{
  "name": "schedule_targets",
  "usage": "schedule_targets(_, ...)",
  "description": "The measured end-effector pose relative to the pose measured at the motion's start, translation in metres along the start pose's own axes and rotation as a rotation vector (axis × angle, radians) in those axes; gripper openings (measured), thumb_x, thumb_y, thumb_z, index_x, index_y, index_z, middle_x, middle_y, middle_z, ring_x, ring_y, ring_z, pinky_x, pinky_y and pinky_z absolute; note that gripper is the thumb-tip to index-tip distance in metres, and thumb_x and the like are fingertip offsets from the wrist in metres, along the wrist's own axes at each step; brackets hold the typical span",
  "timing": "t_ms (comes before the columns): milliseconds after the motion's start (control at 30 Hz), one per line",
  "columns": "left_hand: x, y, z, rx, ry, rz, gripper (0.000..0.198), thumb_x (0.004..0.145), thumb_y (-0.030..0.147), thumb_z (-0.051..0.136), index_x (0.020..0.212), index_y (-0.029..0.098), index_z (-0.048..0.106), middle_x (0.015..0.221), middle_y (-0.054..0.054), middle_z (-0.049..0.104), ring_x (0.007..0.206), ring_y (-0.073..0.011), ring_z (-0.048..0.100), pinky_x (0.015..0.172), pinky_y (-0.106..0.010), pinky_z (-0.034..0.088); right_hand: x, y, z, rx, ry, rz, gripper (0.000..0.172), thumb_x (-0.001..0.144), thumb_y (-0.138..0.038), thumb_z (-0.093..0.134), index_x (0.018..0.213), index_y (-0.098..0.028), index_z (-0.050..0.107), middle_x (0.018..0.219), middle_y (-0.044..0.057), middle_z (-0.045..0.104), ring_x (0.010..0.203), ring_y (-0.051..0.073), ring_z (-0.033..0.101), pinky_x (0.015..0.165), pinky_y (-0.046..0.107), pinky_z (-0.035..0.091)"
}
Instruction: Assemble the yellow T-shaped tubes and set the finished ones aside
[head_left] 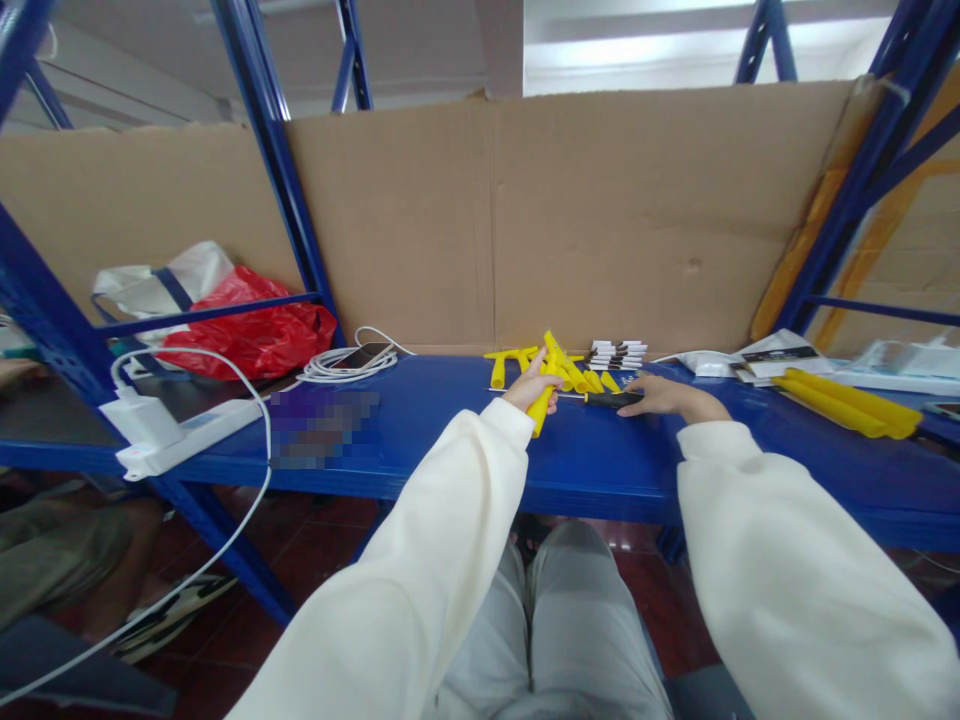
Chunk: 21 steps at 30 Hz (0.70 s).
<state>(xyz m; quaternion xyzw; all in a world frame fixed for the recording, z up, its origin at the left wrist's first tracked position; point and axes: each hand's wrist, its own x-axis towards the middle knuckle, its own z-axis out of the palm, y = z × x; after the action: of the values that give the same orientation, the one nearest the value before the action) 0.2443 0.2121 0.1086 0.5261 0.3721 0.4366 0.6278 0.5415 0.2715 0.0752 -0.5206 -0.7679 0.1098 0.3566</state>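
My left hand (534,385) is closed around a yellow plastic piece (538,414) whose wider end points down toward the table's front edge. At the right, the thumb and fingers of my right hand (661,397) pinch the end of a screwdriver's black handle (611,399). Its thin shaft points left, passing by my left hand. More yellow pieces (566,365) lie in a loose pile just behind both hands. Beside the pile is a small stack of white and black parts (616,354).
Long yellow pieces (847,403) and white packets (780,355) lie on the blue table (442,430) at the right. At the left are a coiled white cable (349,362), a power strip (187,438) and a red bag (251,320). Cardboard (615,210) stands behind. A seated person's leg shows lower left.
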Motion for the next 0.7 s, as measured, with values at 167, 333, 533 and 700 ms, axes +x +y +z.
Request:
schedule_targets(167,0.000,0.000,-0.001,0.010,0.031,-0.015,0.111,0.088,0.003,0.060,0.179,0.038,0.008,0.073,0.010,0.051,0.042,-0.0066,0.041,0.047,-0.018,0.034,-0.004,-0.024,-0.010,0.034,-0.100,0.101,0.041,0.046,-0.048,0.103,0.069,-0.027,0.078,0.076,0.005,0.076,0.082,0.033,0.073,0.084,0.047,0.062)
schedule_targets(333,-0.002,0.002,0.000,0.007,0.044,-0.013,0.108,0.090,0.000,0.057,0.179,0.038,0.011,0.071,0.010,0.051,0.041,-0.0069,0.041,0.046,-0.018,0.032,-0.018,-0.052,-0.020,0.385,-0.031,0.157,0.050,0.053,-0.054,0.104,0.081,-0.021,0.080,0.080,0.007,0.080,0.073,0.027,0.075,0.064,0.036,0.060)
schedule_targets(533,-0.004,0.003,0.000,-0.003,0.063,-0.026,0.112,0.087,0.002,0.063,0.179,0.037,0.010,0.072,0.010,0.053,0.042,-0.0071,0.043,0.048,-0.018,0.034,-0.015,-0.061,-0.020,0.700,0.314,0.321,0.045,0.068,-0.047,0.103,0.079,-0.020,0.068,0.067,0.009,0.073,0.050,0.020,0.065,0.046,0.031,0.053)
schedule_targets(700,-0.003,0.004,-0.001,0.025,0.061,-0.060,0.105,0.089,0.003,0.062,0.177,0.037,0.016,0.071,0.010,0.052,0.043,-0.0078,0.043,0.048,-0.019,0.035,-0.008,-0.047,-0.022,0.741,0.554,0.281,0.054,0.075,-0.068,0.091,0.080,-0.025,0.060,0.057,0.000,0.059,0.047,0.020,0.062,0.043,0.031,0.050)
